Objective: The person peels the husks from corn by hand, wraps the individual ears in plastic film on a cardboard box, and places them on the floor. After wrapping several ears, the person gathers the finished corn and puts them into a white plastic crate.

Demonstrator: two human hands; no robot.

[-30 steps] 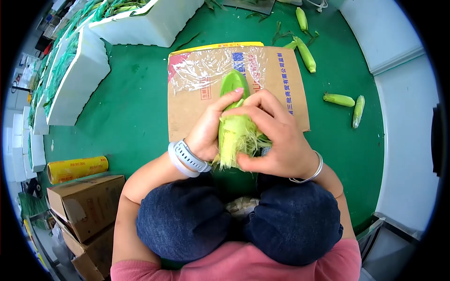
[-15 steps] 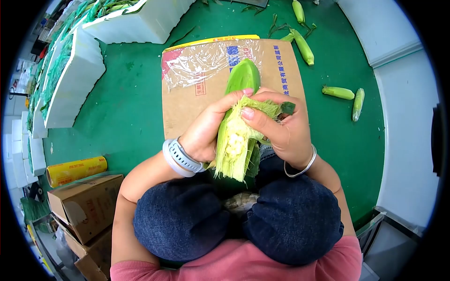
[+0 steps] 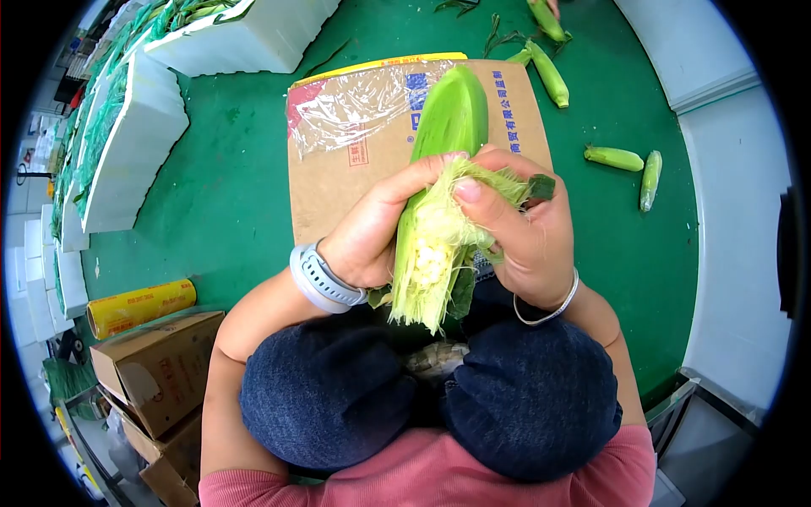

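Observation:
Above my knees I hold an ear of corn (image 3: 452, 114) in its green husk, its rounded end pointing away from me. Pale kernels (image 3: 429, 264) show among torn, stringy husk at the near end. My left hand (image 3: 372, 224) is wrapped around the ear's left side. With thumb and fingers, my right hand (image 3: 528, 224) pinches a loose flap of husk (image 3: 490, 188) on the right side. Under the ear lies a flat cardboard sheet (image 3: 329, 190) with printed characters and clear film on its far part.
Two ears of corn (image 3: 613, 158) lie on the green floor (image 3: 228, 169) to the right. Farther back, another person's fingers (image 3: 554, 7) touch a corn ear (image 3: 547, 21). White foam boxes (image 3: 139, 144) stand left, above a yellow roll (image 3: 142, 308) and cardboard boxes (image 3: 160, 372).
My hands and the ear have shifted slightly right, and the ear's far end reaches farther forward. At the back right, another person's fingers have come onto an ear.

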